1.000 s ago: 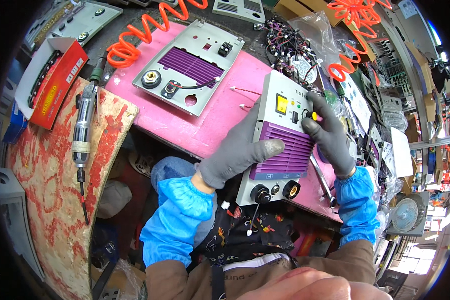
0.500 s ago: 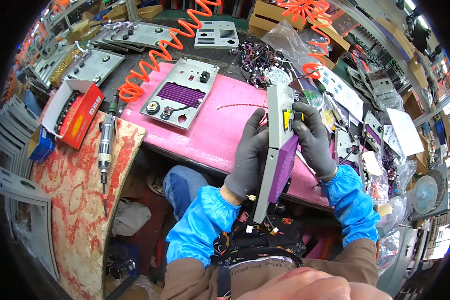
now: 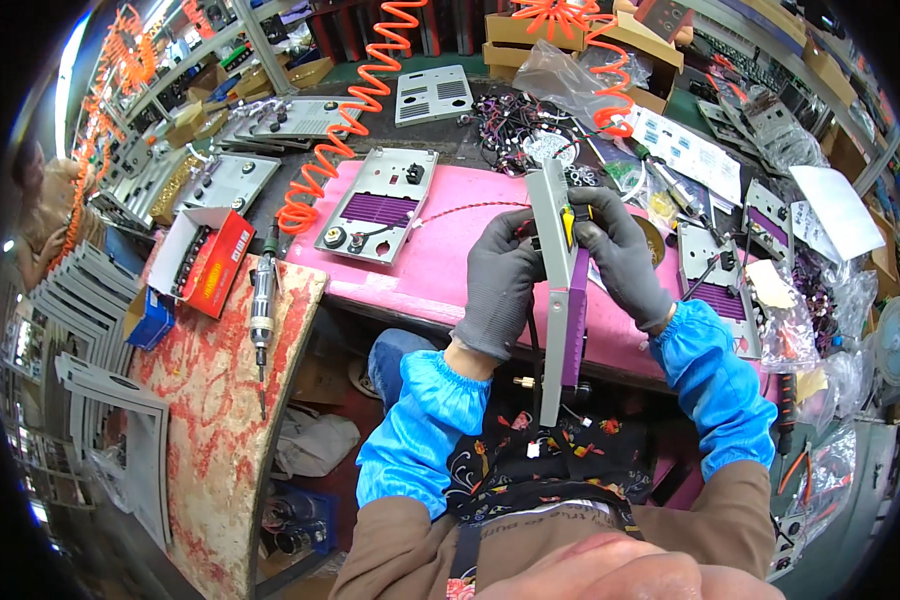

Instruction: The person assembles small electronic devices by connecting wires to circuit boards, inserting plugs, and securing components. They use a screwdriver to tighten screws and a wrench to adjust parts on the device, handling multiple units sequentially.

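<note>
Upright on its edge between my gloved hands stands a grey metal panel (image 3: pixel 556 345) with a purple slotted insert (image 3: pixel 574 325). My left hand (image 3: pixel 500 280) is closed at the panel's left face, near the inner end of a red-and-white twisted wire (image 3: pixel 475 206). What its fingertips pinch there is hidden. Across the panel, my right hand (image 3: pixel 620 262) is closed with thumb and fingers at a small black-and-yellow part (image 3: pixel 570 222) on the panel's face. Loose leads with a white plug (image 3: pixel 534 450) hang below the panel.
A second grey panel (image 3: pixel 395 178) lies on the pink mat (image 3: pixel 450 270). At left, a power screwdriver (image 3: pixel 261 315) and a red box (image 3: pixel 220 262) rest on a worn board. Tangled wires (image 3: pixel 510 125) lie behind; orange coiled hoses (image 3: pixel 315 190) hang overhead. A person (image 3: pixel 55 205) is at far left.
The view has swung left, so surroundings shift rightward. The panel has turned more edge-on, its lower end now nearly vertical. Both hands stay on it, and my right fingers have moved closer in around the black-and-yellow part.
</note>
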`<state>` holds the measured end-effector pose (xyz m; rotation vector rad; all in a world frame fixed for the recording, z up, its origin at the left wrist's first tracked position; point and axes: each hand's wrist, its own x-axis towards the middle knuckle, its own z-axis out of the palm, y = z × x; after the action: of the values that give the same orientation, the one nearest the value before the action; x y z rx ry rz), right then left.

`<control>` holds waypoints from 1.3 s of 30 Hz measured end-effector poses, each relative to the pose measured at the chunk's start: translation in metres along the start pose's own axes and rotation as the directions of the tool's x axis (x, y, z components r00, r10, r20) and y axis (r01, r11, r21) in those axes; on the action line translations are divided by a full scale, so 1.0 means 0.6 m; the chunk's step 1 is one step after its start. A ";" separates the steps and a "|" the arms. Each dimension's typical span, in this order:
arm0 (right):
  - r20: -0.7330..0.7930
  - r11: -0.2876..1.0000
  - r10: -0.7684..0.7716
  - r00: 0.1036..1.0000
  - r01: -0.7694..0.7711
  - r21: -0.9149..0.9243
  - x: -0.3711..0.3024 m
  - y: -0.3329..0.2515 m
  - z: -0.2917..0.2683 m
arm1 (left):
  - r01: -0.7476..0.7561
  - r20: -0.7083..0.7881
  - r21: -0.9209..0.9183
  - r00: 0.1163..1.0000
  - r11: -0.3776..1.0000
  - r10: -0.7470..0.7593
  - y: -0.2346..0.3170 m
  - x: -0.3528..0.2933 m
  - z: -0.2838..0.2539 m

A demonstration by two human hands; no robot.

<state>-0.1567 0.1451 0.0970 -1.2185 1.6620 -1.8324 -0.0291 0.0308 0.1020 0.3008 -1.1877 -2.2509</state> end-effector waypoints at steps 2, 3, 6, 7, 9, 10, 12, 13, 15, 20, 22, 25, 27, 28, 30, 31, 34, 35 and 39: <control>-0.002 1.000 0.002 1.000 -0.002 0.003 0.000 -0.001 -0.006 | 0.015 0.038 0.004 0.999 1.000 -0.015 0.000 0.004 0.001; 0.001 1.000 0.004 1.000 -0.004 0.007 0.000 -0.002 -0.007 | 0.024 0.057 0.003 0.998 1.000 -0.024 -0.001 0.005 0.001; 0.010 1.000 -0.007 1.000 0.007 0.021 0.004 0.000 -0.007 | 0.002 0.033 0.140 0.999 0.990 -0.007 0.005 0.004 0.010; 0.008 0.999 -0.008 1.000 0.008 0.034 0.005 0.002 -0.008 | -0.001 0.036 0.133 0.999 0.991 -0.004 0.005 0.004 0.012; 0.010 0.998 -0.011 1.000 0.010 0.060 0.006 0.006 -0.007 | -0.006 0.039 0.120 0.999 0.993 0.002 0.002 0.005 0.011; 0.007 0.997 -0.012 1.000 0.011 0.080 0.008 0.007 -0.006 | -0.019 0.054 0.127 0.998 0.992 0.013 -0.001 0.007 0.008; -0.008 0.999 -0.028 1.000 0.028 -0.016 0.009 0.009 -0.009 | -0.045 0.080 0.135 0.996 0.990 0.034 -0.007 0.010 0.002; -0.013 0.997 -0.035 0.999 0.034 -0.066 0.009 0.011 -0.010 | -0.011 0.118 -0.015 0.993 1.000 0.012 -0.007 0.008 0.002; -0.033 0.982 -0.062 0.998 0.055 -0.182 0.011 0.015 -0.008 | 0.070 0.188 -0.307 0.982 0.949 -0.012 0.004 -0.007 -0.003; 0.054 0.840 -0.101 0.993 0.114 -0.530 0.026 -0.039 -0.012 | -0.010 0.207 0.114 0.978 0.993 -0.014 0.024 -0.055 -0.033; 0.104 0.853 -0.098 0.990 0.137 -0.503 0.032 -0.043 -0.012 | 0.084 0.204 0.099 0.974 0.992 -0.103 0.034 -0.057 -0.041; 0.168 0.817 -0.124 0.978 0.197 -0.542 0.036 -0.049 -0.018 | 0.085 0.228 0.038 0.969 0.996 -0.091 0.043 -0.058 -0.038; 0.206 0.770 -0.161 0.965 0.253 -0.586 0.036 -0.050 -0.020 | 0.078 0.236 -0.005 0.969 0.997 -0.075 0.044 -0.055 -0.043; 0.234 0.735 -0.158 0.959 0.272 -0.621 0.040 -0.049 -0.021 | 0.080 0.237 -0.030 0.969 0.996 -0.071 0.043 -0.053 -0.052; 0.320 0.603 -0.204 0.925 0.376 -0.703 0.050 -0.047 -0.022 | 0.089 0.203 -0.050 0.976 0.995 -0.077 0.043 -0.053 -0.065; 0.364 0.528 -0.222 0.905 0.425 -0.735 0.053 -0.048 -0.022 | 0.118 0.216 -0.085 0.972 0.989 -0.097 0.043 -0.052 -0.073; 0.456 0.390 -0.238 0.858 0.514 -0.764 0.062 -0.056 -0.009 | 0.142 0.233 -0.148 0.967 0.979 -0.105 0.036 -0.043 -0.101; 0.453 0.448 -0.244 0.858 0.513 -0.732 0.064 -0.057 -0.005 | 0.135 0.233 -0.155 0.968 0.979 -0.096 0.035 -0.042 -0.108; 0.176 0.883 -0.297 0.939 0.340 -0.323 0.056 -0.051 0.005 | 0.083 0.165 -0.197 0.985 0.977 -0.051 0.028 -0.051 -0.155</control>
<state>-0.1647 0.1245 0.1371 -1.8137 1.8595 -1.6330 0.0433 -0.0222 0.0596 0.0832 -1.0264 -2.4708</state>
